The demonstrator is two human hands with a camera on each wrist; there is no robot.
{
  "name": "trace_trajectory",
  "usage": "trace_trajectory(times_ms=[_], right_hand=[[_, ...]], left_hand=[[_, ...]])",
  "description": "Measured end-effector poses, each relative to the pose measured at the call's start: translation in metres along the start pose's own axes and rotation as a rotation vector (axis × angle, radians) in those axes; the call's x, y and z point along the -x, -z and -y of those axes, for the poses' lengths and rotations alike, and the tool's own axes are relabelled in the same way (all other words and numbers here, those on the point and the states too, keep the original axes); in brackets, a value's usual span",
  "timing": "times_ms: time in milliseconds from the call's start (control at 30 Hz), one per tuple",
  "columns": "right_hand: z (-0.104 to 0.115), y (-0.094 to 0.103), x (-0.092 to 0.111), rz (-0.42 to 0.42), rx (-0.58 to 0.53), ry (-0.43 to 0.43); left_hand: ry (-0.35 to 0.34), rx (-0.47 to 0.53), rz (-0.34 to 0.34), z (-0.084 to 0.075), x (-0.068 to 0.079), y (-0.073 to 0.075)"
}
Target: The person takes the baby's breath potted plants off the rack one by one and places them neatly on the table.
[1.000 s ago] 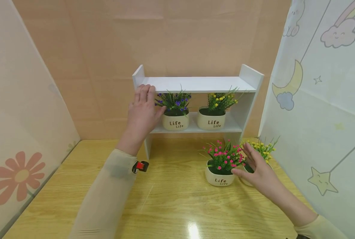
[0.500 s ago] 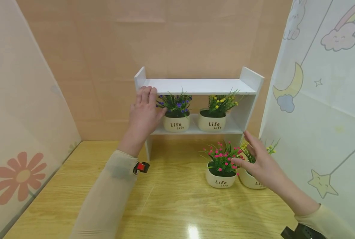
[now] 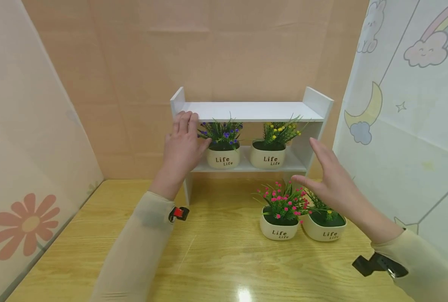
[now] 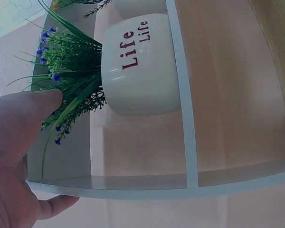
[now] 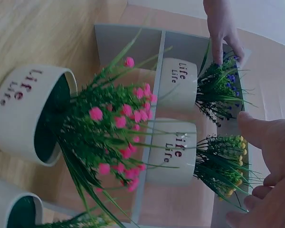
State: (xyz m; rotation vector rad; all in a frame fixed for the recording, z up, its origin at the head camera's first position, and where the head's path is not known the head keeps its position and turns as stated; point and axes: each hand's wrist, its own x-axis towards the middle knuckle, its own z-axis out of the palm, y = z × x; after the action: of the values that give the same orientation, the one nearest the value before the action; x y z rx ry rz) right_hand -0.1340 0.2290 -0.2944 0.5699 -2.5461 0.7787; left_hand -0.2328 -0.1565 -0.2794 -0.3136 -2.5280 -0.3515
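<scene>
A small white two-tier shelf [image 3: 246, 111] stands on the wooden table. My left hand [image 3: 182, 142] holds its upper left corner, fingers over the top and thumb lower, in front of the purple-flowered potted plant [image 3: 223, 156]. In the left wrist view, the thumb [image 4: 42, 102] and another finger lie either side of the side panel. A yellow-flowered potted plant [image 3: 268, 155] sits right of the purple one on the middle board. My right hand [image 3: 333, 180] is in the air, thumb and fingers spread, near the shelf's right side, holding nothing.
On the table in front of the shelf's right end stand a pink-flowered potted plant [image 3: 280, 224] and another yellow-flowered potted plant [image 3: 325, 226], side by side. My right forearm passes over the latter. A patterned wall [image 3: 409, 138] rises at the right, a tan backdrop [image 3: 246, 50] behind.
My right hand has risen from beside the right-hand table pot toward the shelf's right side, uncovering that pot's front. My left hand stays at the shelf corner. The view has shifted slightly.
</scene>
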Motion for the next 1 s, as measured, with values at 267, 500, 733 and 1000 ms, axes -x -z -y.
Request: trace_trajectory(times_ms=[267, 500, 733, 1000], right_hand=[[-0.007, 0.010, -0.023, -0.043, 0.146, 0.053], [-0.015, 0.016, -0.040, -0.092, 0.276, 0.110], [-0.025, 0.021, -0.062, -0.117, 0.320, 0.166], [-0.028, 0.020, -0.080, -0.126, 0.325, 0.209]], left_hand=[[0.002, 0.013, -0.015, 0.000, 0.000, -0.001], [-0.003, 0.017, -0.019, 0.001, 0.000, -0.002], [-0.006, 0.014, -0.019, 0.002, 0.000, -0.004], [-0.005, 0.004, -0.015, 0.002, -0.001, -0.007]])
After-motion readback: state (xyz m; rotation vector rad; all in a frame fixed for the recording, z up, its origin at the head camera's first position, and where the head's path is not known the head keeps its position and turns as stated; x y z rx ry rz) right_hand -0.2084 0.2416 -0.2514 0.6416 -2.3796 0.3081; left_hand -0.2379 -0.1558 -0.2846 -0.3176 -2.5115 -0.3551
